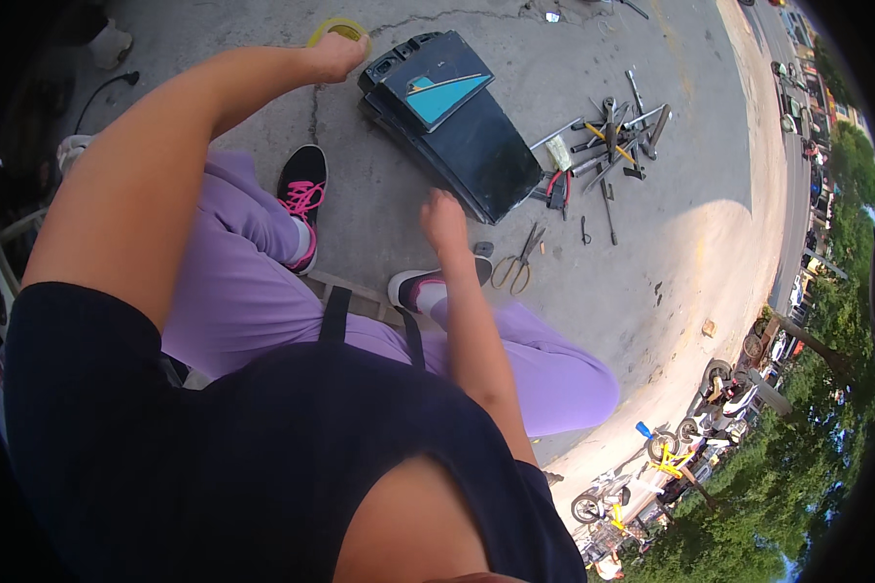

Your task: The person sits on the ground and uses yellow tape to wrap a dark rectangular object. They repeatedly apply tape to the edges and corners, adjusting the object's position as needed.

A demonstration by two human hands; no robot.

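A roll of yellow adhesive tape (339,29) is in my left hand (337,57), beyond the far left corner of a black battery case (481,157). The case lies on the concrete, set at a slant, with a socket at its far end. Across its top sits a smaller dark piece with a blue face (448,98). My right hand (443,218) is curled low beside the near long side of the case; its fingertips are hidden, and whether it touches the case or holds anything cannot be told.
Scissors (514,270) lie right of my right shoe (415,286). Red-handled pliers (558,191) and a heap of wrenches and other hand tools (616,138) are right of the case. My left shoe (302,189) stands at the left. A black plug and cable (127,77) lie farther left.
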